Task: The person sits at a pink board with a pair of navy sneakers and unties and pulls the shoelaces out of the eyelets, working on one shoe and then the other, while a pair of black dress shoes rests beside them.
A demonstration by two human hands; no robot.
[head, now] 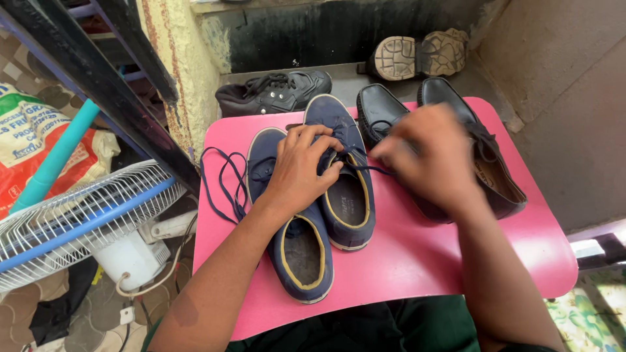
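Note:
Two navy canvas shoes lie on a pink table [417,261]. My left hand [301,166] presses on the tongue of the right-hand navy shoe [349,208] and also rests across the left navy shoe [297,251]. My right hand [427,160], blurred by motion, pinches a dark blue lace [368,169] stretched out from that shoe. A loose dark blue lace [222,179] lies by the left shoe at the table's left edge. Behind my right hand sit two black leather loafers [381,111].
A black lace-up shoe [277,92] and a pair of upturned sandals [417,55] lie on the floor past the table. A white and blue fan [78,221], a printed sack [29,140] and a dark railing [98,85] stand to the left.

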